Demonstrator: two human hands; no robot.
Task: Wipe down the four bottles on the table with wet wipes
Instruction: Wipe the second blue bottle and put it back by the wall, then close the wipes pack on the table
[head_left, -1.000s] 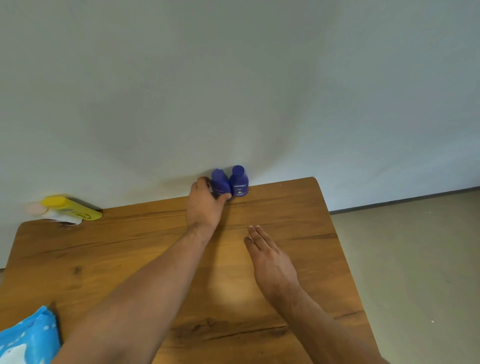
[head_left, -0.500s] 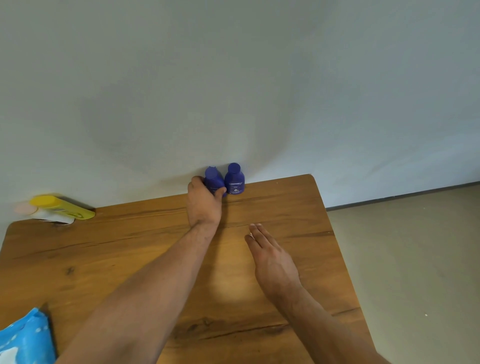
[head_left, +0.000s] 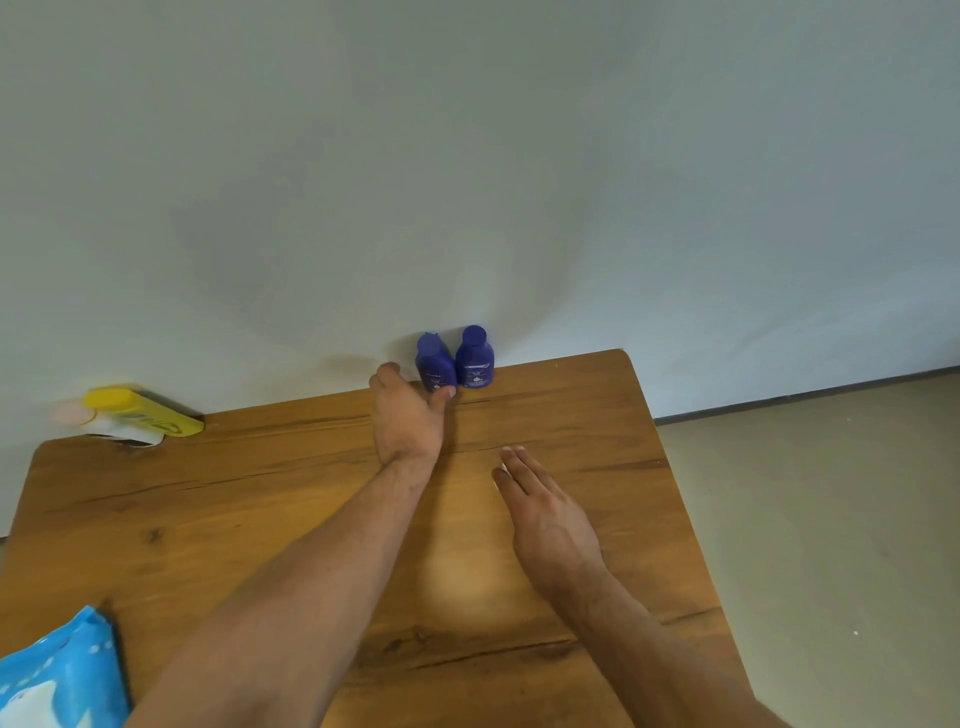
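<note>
Little has moved: the left hand (head_left: 408, 415) still grips the left blue bottle (head_left: 434, 361) at the far edge of the table (head_left: 260, 519).
Thumb and fingers curl round its base; it leans slightly, just beside the second blue bottle (head_left: 474, 358). The right hand (head_left: 550, 514) is flat with straight fingers over the table. At far left lie a yellow bottle (head_left: 145, 413) and a white bottle (head_left: 127, 430).

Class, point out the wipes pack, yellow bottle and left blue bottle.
wipes pack (head_left: 54, 670), head view, top face
yellow bottle (head_left: 150, 417), head view, side
left blue bottle (head_left: 434, 364), head view, body
</note>
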